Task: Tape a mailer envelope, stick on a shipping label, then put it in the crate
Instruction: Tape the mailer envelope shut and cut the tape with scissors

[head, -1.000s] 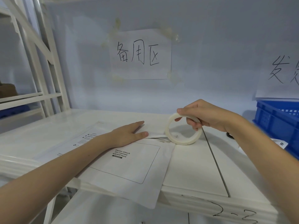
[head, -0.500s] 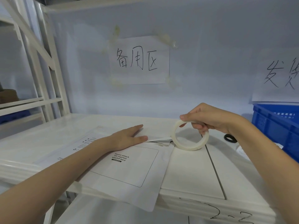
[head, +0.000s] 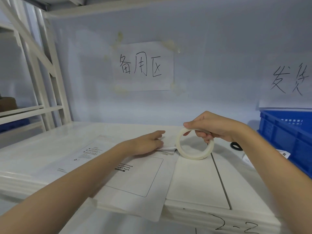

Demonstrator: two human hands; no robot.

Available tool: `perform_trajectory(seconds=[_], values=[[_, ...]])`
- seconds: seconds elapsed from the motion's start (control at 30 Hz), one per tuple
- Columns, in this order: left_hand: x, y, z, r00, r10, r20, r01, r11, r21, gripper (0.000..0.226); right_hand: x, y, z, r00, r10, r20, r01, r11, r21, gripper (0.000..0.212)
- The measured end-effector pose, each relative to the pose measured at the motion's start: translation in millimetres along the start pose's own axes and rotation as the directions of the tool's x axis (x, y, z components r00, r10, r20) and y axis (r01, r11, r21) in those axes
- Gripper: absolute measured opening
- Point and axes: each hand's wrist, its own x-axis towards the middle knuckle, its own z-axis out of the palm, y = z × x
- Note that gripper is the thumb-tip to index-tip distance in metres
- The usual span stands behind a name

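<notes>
The envelope point(head: 135, 179) lay flat on the white shelf point(head: 199, 188), its near corner hanging over the shelf's front edge. Bare shelf surface lay open to the right of the envelope, crossed by a panel seam. The left hand point(head: 145, 144) rested palm-down on the envelope's far end, fingers straight, pressing the flap. Just beyond the envelope's far right corner, the tape roll point(head: 194, 144) stood on edge, touching the shelf. The right hand point(head: 212, 127) gripped its top, fingers curled through the ring. Further right of the envelope sat a blue crate point(head: 287, 137). On the wall behind the envelope hung a handwritten paper sign point(head: 143, 66).
</notes>
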Motion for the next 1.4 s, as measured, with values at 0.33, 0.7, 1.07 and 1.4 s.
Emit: perform_trajectory(seconds=[0.33,0.7,1.07,1.4], values=[[0.7,-6.1,16.1,0.997,0.033,-0.065,-0.034,0.999,-0.010,0.058,0.4,-0.4,-0.4,1.000,-0.004,-0.013,0.004,1.000,-0.019,0.036],[14.2,-14.3,21.0,0.995,0.081,-0.060,-0.071,0.985,0.159,0.081,1.1,-8.7,9.7,0.996,-0.064,-0.058,0.056,0.991,-0.122,0.035],[18.5,-17.9,23.6,0.993,0.102,-0.052,-0.092,0.981,0.172,0.088,5.6,0.8,8.0,1.000,-0.006,-0.026,0.004,0.997,-0.078,0.053],[19.5,-18.7,23.2,0.991,0.131,-0.037,-0.124,0.980,0.158,0.085,6.2,3.3,5.5,0.988,0.075,0.135,-0.076,0.997,0.001,0.052]])
